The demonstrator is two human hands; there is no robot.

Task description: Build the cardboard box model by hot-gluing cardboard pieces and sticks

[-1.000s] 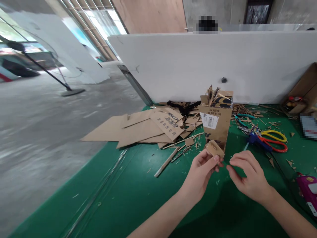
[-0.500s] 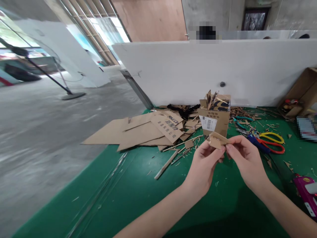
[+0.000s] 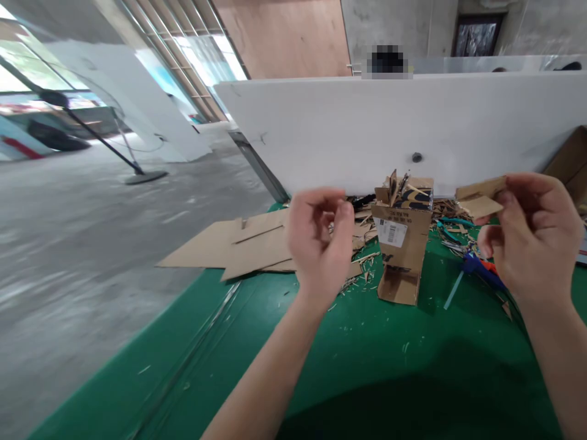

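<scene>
My right hand point(image 3: 532, 235) is raised at the right and pinches a small folded cardboard piece point(image 3: 479, 198) between thumb and fingers. My left hand point(image 3: 321, 241) is raised left of centre with its fingers curled loosely toward the thumb; I see nothing in it. Between the two hands stands an upright cardboard box model point(image 3: 402, 241) with a white barcode label, on the green table point(image 3: 376, 366).
Flat cardboard sheets point(image 3: 238, 241) lie at the table's left edge, with scraps and slivers strewn around the box. Blue-handled tool parts point(image 3: 477, 266) show under my right hand. A white partition point(image 3: 389, 125) runs along the back. Another person's blurred head shows above it.
Both hands rose and moved apart. The cardboard piece, held by both hands near the box's foot, went with my right hand up and to the right; my left hand let go.
</scene>
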